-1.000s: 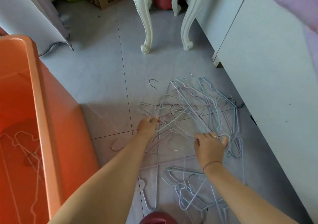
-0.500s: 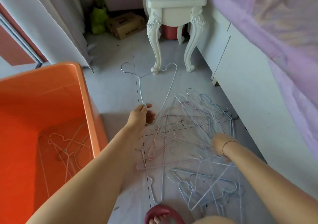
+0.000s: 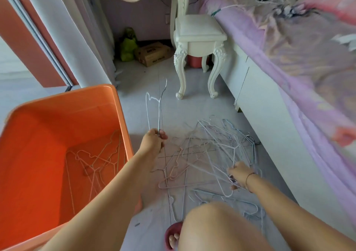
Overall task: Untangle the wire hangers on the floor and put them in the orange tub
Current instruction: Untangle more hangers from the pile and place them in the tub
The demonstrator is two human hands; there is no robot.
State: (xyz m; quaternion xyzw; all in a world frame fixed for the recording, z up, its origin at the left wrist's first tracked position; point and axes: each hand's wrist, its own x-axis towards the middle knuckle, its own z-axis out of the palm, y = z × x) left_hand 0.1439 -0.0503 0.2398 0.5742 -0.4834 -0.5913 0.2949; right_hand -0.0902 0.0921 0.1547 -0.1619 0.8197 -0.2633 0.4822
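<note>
Hanger pile (image 3: 210, 154) sits tangled on the grey tile floor (image 3: 138, 112), between the orange tub (image 3: 119, 116) on my left and the white bed base (image 3: 269, 135) on my right. Wires are pale blue, white and pinkish, overlapping too densely to count.

1 hanger (image 3: 159, 106) is clear of the pile, held upright in the air with its hook at the top, just right of the tub's near corner. Left hand (image 3: 153, 141) is clenched around its lower end.

Right hand (image 3: 238, 173) is down on the right edge of the pile, fingers curled into the wires; I read it as gripping 1 or more strands, can't tell which hanger. Thin bracelet (image 3: 248, 179) on that wrist.

Tub is open-topped, a few hangers (image 3: 96, 162) lying flat on its bottom.

My knee (image 3: 212, 223) is low in view, a red slipper (image 3: 173, 231) on the foot below it.

Further back: white stool with carved legs (image 3: 200, 38), cardboard box (image 3: 154, 53), green soft toy (image 3: 128, 46), purple bedspread (image 3: 289, 48).
</note>
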